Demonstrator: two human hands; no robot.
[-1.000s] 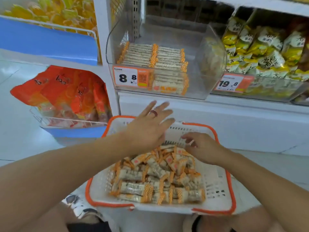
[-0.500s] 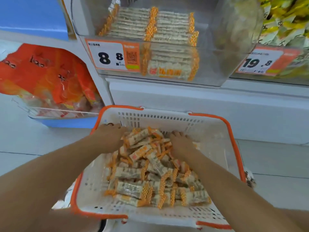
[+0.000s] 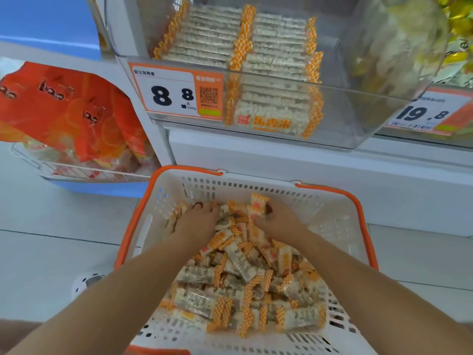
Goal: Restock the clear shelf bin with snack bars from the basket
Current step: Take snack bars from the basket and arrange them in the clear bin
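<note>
You are reaching both hands into the white basket (image 3: 330, 208) with the orange rim, at the far end of the heap of snack bars (image 3: 245, 278); your left hand (image 3: 198, 221) is lying on the pile with its fingers curled down into the bars, and your right hand (image 3: 277, 221) is curling round some bars, with 1 bar (image 3: 258, 202) sticking up just beside it; how many bars each hand is holding, you cannot tell.

The bars are looking small and light; their wrappers are looking shiny and slippery, so they may be sliding out of a loose grip; the puffed stuff inside may be crumbling if you squeeze hard; scooping a bunch from both sides, round the middles, should be working best.

The clear bin (image 3: 358, 119) is sitting on the shelf above the basket, with neat rows of bars (image 3: 238, 47) in its left part and room on the right; its front wall and the price tag (image 3: 176, 92) are standing in your way, so you will be lifting over them. Orange bags (image 3: 66, 111) are sitting in a wire rack to the left, well apart.
</note>
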